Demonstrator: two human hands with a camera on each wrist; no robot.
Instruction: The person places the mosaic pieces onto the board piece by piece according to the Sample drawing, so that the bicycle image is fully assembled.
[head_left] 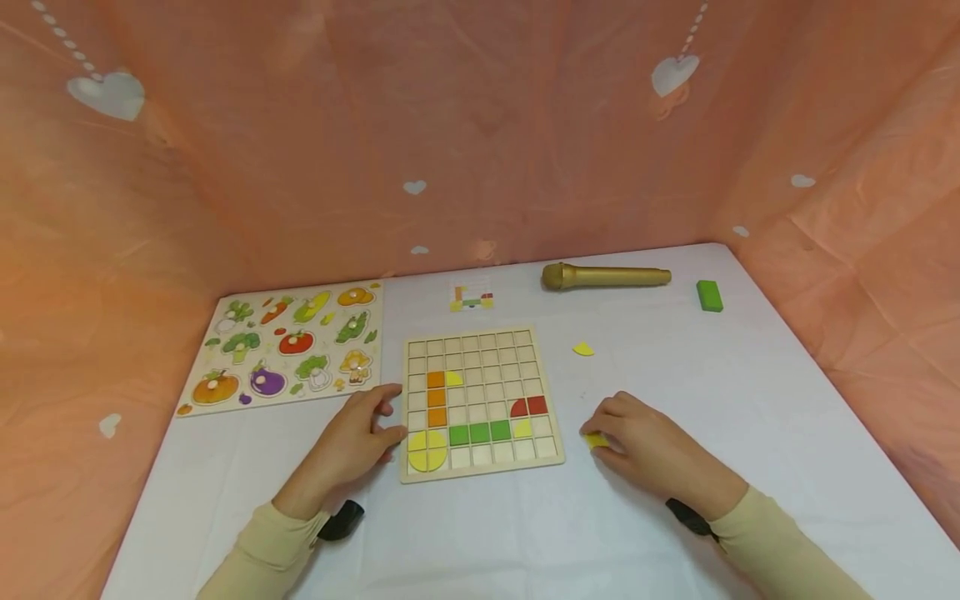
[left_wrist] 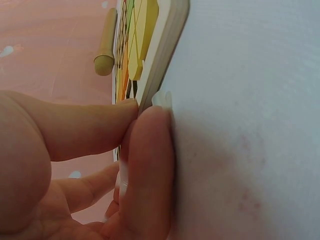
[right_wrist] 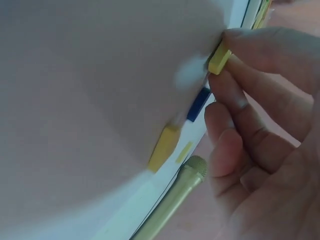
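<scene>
A square wooden grid board (head_left: 480, 346) lies in the middle of the table, with yellow, orange, green and red flat pieces in its cells. At the board's left edge, thumb and fingertips of my left hand (head_left: 341, 446) touch the rim, fingers relaxed. To the right of the board, my right hand (head_left: 645, 446) pinches a small yellow piece (right_wrist: 219, 59) between thumb and fingertips, low over the cloth. Near it in the right wrist view lie a blue piece (right_wrist: 198, 105) and another yellow piece (right_wrist: 164, 149); the hand hides both in the head view.
A yellow quarter-circle piece (head_left: 582, 349) lies right of the board's upper corner. Behind are a small pattern card (head_left: 471, 293), a gold microphone (head_left: 611, 277) and a green block (head_left: 709, 296). A vegetable peg puzzle (head_left: 255, 392) lies at the left, and fabric walls (head_left: 487, 125) surround the table.
</scene>
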